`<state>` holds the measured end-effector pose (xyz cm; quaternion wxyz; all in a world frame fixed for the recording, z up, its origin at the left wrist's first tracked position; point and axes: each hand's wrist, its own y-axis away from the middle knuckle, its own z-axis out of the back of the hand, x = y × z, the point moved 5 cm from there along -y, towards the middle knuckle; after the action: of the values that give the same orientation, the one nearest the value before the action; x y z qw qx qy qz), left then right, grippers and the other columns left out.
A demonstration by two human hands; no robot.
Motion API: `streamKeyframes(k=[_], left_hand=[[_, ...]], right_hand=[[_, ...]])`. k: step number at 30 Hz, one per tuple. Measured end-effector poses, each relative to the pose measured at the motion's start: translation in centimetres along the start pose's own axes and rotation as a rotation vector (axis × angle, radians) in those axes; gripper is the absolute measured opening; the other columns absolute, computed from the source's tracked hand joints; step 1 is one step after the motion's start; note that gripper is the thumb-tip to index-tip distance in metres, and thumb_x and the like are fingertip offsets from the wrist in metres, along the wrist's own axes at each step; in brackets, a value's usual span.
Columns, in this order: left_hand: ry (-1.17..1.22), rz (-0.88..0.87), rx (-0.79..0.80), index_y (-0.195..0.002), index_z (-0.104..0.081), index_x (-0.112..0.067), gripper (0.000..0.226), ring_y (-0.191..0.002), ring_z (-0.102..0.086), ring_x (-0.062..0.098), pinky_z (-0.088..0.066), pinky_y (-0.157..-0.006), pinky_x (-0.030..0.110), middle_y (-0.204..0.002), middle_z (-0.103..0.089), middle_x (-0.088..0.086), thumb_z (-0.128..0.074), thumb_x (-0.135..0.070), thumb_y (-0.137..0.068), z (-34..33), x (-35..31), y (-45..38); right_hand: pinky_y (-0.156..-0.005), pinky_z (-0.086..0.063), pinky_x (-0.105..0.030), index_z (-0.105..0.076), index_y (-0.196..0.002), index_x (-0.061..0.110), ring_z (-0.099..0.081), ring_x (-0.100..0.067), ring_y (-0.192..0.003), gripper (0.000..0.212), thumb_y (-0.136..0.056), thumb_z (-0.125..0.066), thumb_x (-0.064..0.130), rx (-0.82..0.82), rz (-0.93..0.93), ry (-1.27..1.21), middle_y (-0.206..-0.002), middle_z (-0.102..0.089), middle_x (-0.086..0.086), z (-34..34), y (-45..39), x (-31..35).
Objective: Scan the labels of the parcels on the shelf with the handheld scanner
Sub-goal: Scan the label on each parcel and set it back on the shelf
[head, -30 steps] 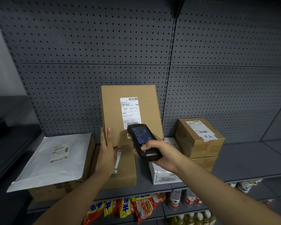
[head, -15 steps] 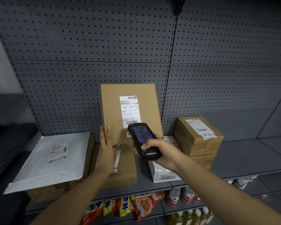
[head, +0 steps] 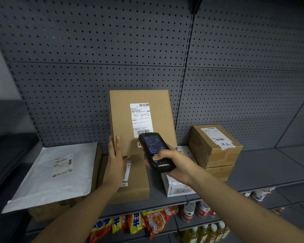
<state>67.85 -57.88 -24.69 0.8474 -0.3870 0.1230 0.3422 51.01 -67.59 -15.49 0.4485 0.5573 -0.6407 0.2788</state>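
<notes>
A flat brown parcel [head: 123, 116] stands upright against the pegboard, its white label [head: 141, 118] facing me. My left hand [head: 115, 162] holds its lower left edge, fingers straight along the side and thumb under the bottom. My right hand [head: 175, 163] grips the black handheld scanner [head: 154, 151], whose lit screen faces me and whose top points at the label's lower barcode. The upright parcel rests on another brown box [head: 137, 179] lying flat on the shelf [head: 263, 169].
A white poly mailer [head: 53, 174] lies on a brown box at the left. A white box [head: 175, 188] sits under my right wrist, and two stacked brown boxes [head: 214, 146] stand to the right. Snack bags [head: 142, 223] and bottles [head: 197, 211] fill the lower shelf.
Both hands, the parcel and the scanner keep their places; only the camera view has shifted slightly.
</notes>
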Motion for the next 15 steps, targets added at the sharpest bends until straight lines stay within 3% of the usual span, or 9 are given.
streamKeyframes(k=[5, 8, 11, 15], left_hand=[[-0.028, -0.007, 0.016, -0.15, 0.014, -0.027, 0.111, -0.086, -0.069, 0.034, -0.057, -0.052, 0.031, -0.159, -0.005, 0.016, -0.072, -0.012, -0.082, 0.1, -0.1, -0.3], [-0.009, -0.018, 0.02, -0.151, 0.008, -0.027, 0.103, -0.092, -0.067, 0.036, -0.059, -0.056, 0.034, -0.16, -0.003, 0.015, -0.069, -0.014, -0.085, -0.1, 0.2, -0.5], [-0.016, -0.025, 0.023, -0.149, 0.02, -0.029, 0.111, -0.095, -0.067, 0.034, -0.059, -0.057, 0.033, -0.16, -0.001, 0.014, -0.069, -0.01, -0.085, -0.4, 0.6, -0.5], [0.012, -0.023, 0.036, -0.148, 0.022, -0.031, 0.113, -0.099, -0.066, 0.034, -0.059, -0.058, 0.034, -0.16, 0.002, 0.013, -0.068, -0.007, -0.085, -0.8, 1.0, -0.7]], right_hand=[[-0.081, -0.058, -0.035, -0.058, -0.117, 0.008, -0.072, -0.028, -0.082, 0.049, -0.071, -0.055, -0.01, -0.004, 0.016, -0.039, -0.099, -0.067, -0.015, -0.1, -0.3, 0.1], [-0.083, -0.058, -0.035, -0.057, -0.122, 0.006, -0.072, -0.029, -0.086, 0.051, -0.073, -0.056, -0.01, -0.019, 0.01, -0.069, -0.103, -0.066, -0.016, 0.2, -0.5, 0.1], [-0.087, -0.058, -0.036, -0.056, -0.123, 0.004, -0.07, -0.031, -0.091, 0.055, -0.07, -0.059, -0.008, -0.024, 0.004, -0.096, -0.108, -0.062, -0.019, 0.3, -0.6, 0.1], [-0.086, -0.059, -0.035, -0.055, -0.125, 0.004, -0.069, -0.031, -0.093, 0.057, -0.069, -0.059, -0.008, -0.036, -0.005, -0.095, -0.112, -0.06, -0.019, 0.4, -0.8, -0.1]])
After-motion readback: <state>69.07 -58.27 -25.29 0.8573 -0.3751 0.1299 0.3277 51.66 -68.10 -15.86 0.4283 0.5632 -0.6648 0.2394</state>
